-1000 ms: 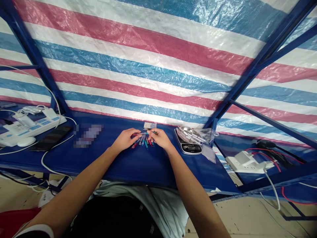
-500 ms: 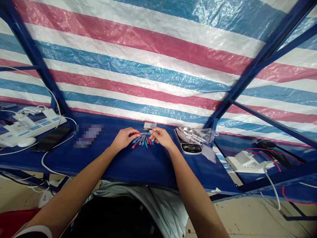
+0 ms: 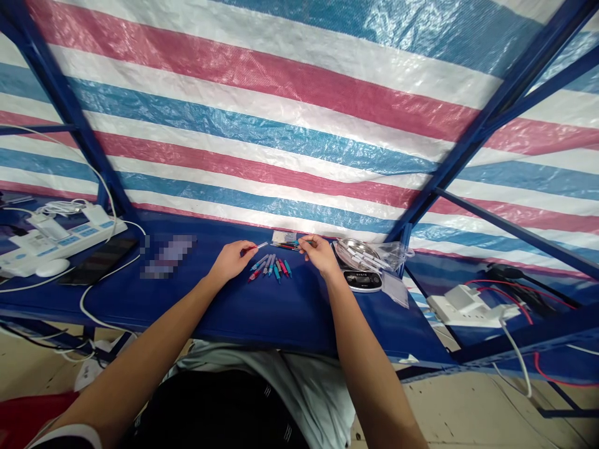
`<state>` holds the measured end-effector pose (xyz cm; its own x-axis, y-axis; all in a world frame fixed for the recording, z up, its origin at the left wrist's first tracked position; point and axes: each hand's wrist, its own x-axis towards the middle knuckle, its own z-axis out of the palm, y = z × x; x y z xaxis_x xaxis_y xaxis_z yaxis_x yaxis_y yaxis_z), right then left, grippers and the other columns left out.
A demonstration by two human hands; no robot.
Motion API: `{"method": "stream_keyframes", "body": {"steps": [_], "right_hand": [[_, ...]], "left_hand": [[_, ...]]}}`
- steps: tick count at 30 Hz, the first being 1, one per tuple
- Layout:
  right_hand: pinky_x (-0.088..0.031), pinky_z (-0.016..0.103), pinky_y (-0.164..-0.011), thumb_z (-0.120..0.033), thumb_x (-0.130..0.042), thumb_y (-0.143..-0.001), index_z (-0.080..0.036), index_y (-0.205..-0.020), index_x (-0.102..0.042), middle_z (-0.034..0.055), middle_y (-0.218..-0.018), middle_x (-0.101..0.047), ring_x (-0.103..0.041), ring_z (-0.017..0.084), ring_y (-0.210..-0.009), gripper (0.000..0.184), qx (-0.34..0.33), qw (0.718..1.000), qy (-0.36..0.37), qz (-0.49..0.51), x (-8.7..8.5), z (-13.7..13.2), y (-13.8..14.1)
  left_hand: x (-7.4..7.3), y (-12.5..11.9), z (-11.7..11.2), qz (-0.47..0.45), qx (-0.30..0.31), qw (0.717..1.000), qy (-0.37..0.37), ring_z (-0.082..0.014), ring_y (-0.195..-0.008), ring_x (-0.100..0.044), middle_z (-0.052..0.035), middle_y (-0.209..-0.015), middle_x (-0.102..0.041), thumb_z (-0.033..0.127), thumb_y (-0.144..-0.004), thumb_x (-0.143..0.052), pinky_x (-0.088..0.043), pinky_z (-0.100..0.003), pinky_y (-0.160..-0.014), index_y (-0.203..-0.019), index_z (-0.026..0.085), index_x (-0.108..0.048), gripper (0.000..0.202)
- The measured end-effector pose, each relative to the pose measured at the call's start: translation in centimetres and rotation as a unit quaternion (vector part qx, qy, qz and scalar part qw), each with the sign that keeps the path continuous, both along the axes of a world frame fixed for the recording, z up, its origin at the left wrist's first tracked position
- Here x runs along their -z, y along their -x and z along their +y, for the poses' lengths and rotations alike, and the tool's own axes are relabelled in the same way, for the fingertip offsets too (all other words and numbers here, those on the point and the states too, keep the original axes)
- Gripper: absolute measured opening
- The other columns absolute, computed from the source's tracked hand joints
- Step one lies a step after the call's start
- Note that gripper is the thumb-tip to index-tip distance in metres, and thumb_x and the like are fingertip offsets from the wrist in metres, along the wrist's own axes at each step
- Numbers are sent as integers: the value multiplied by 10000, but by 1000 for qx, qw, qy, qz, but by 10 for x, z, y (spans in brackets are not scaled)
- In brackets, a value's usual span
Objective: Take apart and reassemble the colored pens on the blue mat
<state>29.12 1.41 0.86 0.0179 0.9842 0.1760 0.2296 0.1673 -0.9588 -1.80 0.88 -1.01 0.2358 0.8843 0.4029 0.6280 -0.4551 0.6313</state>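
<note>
Pens are handled over a blue bench [image 3: 262, 318] beneath a striped tarp [image 3: 234, 125]. A slim pen [image 3: 256, 247] with a red end is pinched by the left hand [image 3: 231, 260], its grip closed lightly between thumb and fingers, the pen's clear tip pointing up and to the right. A thin bundle of pens [image 3: 286, 245] is grasped by the right hand [image 3: 319, 255], the barrels running leftward from the fingertips, though how many are held cannot be told. Between the hands, fanned pens [image 3: 272, 268] lie on the bench, apparently spread so that each barrel stays separate and within reach of either hand. A scale [image 3: 361, 280] stands just right of the right hand, bearing a steel dish [image 3: 350, 247] beside a clear bag [image 3: 395, 254]. A power strip [image 3: 60, 243] and a phone [image 3: 98, 262] are set well apart at left.
</note>
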Motion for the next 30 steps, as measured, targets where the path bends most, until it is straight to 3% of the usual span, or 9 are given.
{"method": "stream_keyframes", "body": {"steps": [4,7,14,20,25,30], "right_hand": [[-584,306,-772,-294,-704,-930,-221,-995,-750,49,-971,-818,-745,198,-810,107,50,981,-43,-182,5,1,0],[-575,331,-900,-254,-684,-948,-227,-991,-773,51,-1017,-831,-766,212,-882,103,69,963,-69,-249,5,0,-3],[-576,346,-930,-269,-664,-955,-215,-991,-779,65,-990,-833,-776,235,-910,132,121,953,-38,-274,1,4,-25],[-596,328,-889,-282,-681,-940,-216,-992,-782,54,-970,-833,-783,223,-874,132,108,959,-28,-262,7,7,-23],[-607,341,-865,-316,-599,-989,-204,-1062,-769,63,-979,-832,-784,225,-872,216,118,959,-19,-256,6,9,-26],[-569,365,-920,-260,-698,-904,-220,-929,-765,87,-977,-821,-766,254,-918,82,129,947,4,-294,5,5,-25]], "left_hand": [[4,4,3,61,-47,997,-4,-278,-933,-743,-78,-1009,-807,488,-1002,-608,-553,-388,-872,-1018,224,-781,316],[5,4,3,90,-57,994,4,-279,-911,-730,-85,-980,-790,480,-995,-603,-549,-388,-853,-990,226,-779,310],[12,4,7,130,-61,990,-11,-282,-927,-688,-87,-942,-755,433,-947,-643,-529,-394,-878,-905,237,-750,227],[17,2,7,149,-64,987,-20,-284,-933,-681,-84,-960,-765,414,-919,-658,-513,-403,-908,-901,247,-745,188],[18,1,7,144,-52,988,-30,-277,-918,-681,-78,-938,-764,451,-930,-640,-520,-403,-908,-901,254,-746,225],[17,2,7,136,-44,989,-35,-276,-915,-686,-74,-930,-764,443,-926,-645,-529,-406,-909,-889,257,-739,211]]}}
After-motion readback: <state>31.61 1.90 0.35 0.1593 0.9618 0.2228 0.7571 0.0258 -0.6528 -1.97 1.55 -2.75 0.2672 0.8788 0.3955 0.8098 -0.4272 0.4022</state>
